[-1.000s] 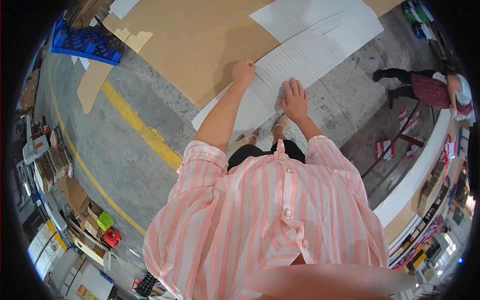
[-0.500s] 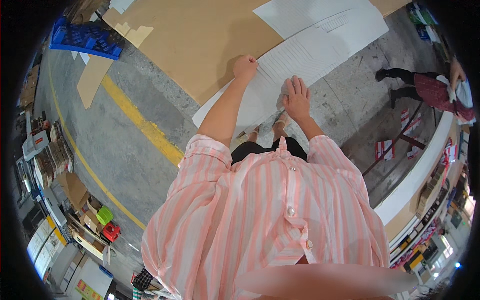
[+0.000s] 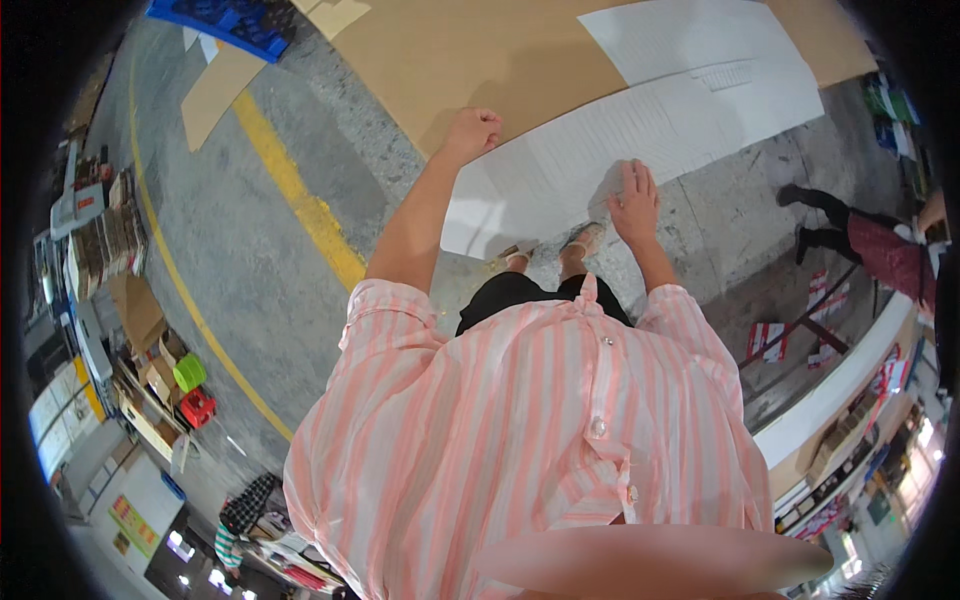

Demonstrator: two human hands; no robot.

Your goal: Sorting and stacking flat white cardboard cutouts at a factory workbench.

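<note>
A long white sheet (image 3: 560, 180) with pressed-in or drawn fine lines lies over the near edge of a large brown cardboard sheet (image 3: 490, 60). My left hand (image 3: 470, 136) is closed, with curled fingers, where the white sheet's far edge meets the brown cardboard near the left end. What is in its grip, if anything, is hidden. Toward the near edge of the white sheet, my right hand (image 3: 635, 205) rests with fingers stretched out and holds nothing. A second white lined piece (image 3: 640, 40) lies on the cardboard beyond.
On the left floor are a yellow stripe (image 3: 300, 200), a brown cardboard offcut (image 3: 215, 95) and a blue plastic crate (image 3: 235, 28). Another person (image 3: 880, 245) is at the right, above a white-edged table (image 3: 810, 410). Stacked cardboard (image 3: 105, 225) stands at the far left.
My left hand has slid left along the white sheet's far edge, toward its left end. My right hand stays near the close edge. The whole view has shifted a little.
</note>
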